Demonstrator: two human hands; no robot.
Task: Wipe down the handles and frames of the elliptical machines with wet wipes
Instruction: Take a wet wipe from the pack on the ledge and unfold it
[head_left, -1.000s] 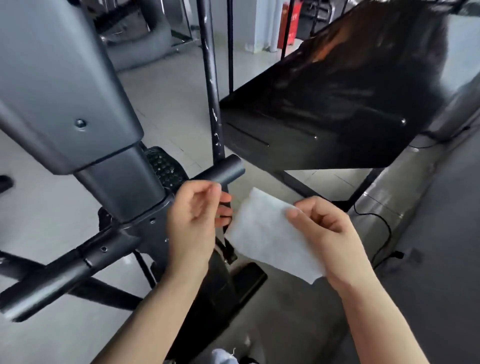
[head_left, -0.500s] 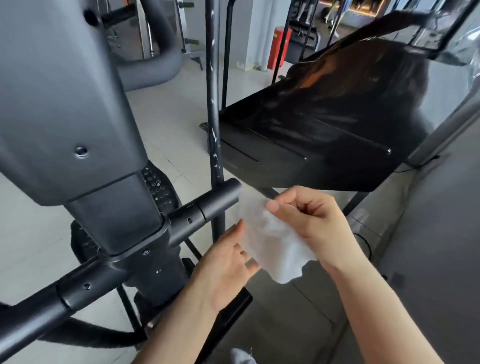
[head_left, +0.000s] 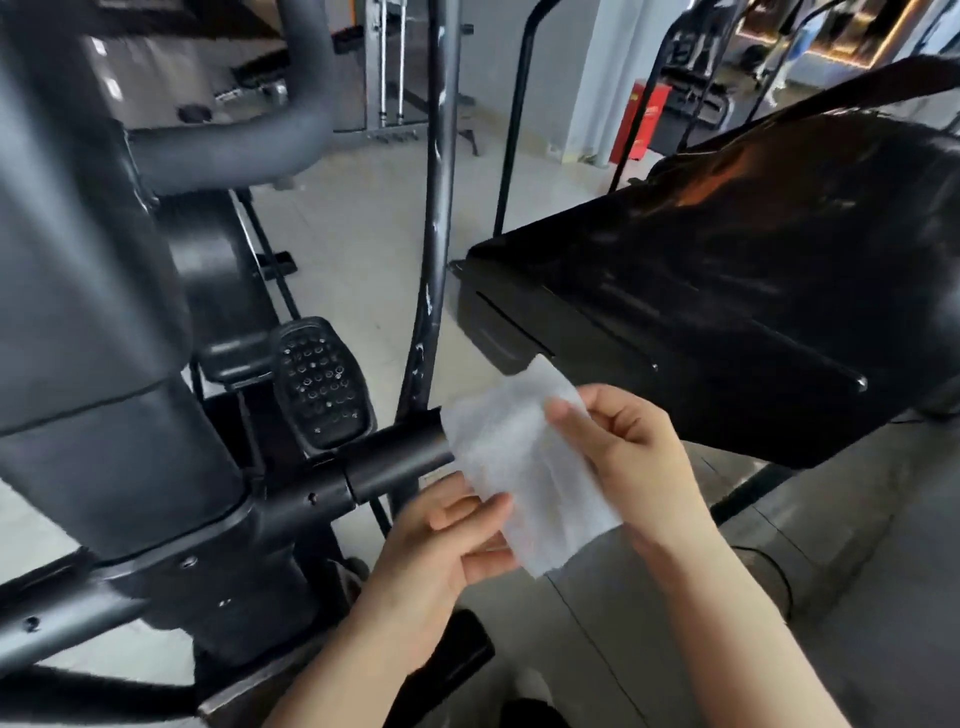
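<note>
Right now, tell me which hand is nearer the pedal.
Left. The left hand sits just below and right of the pedal, while the right hand is farther right, beyond the wipe.

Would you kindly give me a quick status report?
Right hand pinching wet wipe; left hand holding its lower edge. Wipe at end of black handle bar. Nothing in the way.

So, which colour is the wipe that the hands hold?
White; the wipe shows best in the head view.
</note>
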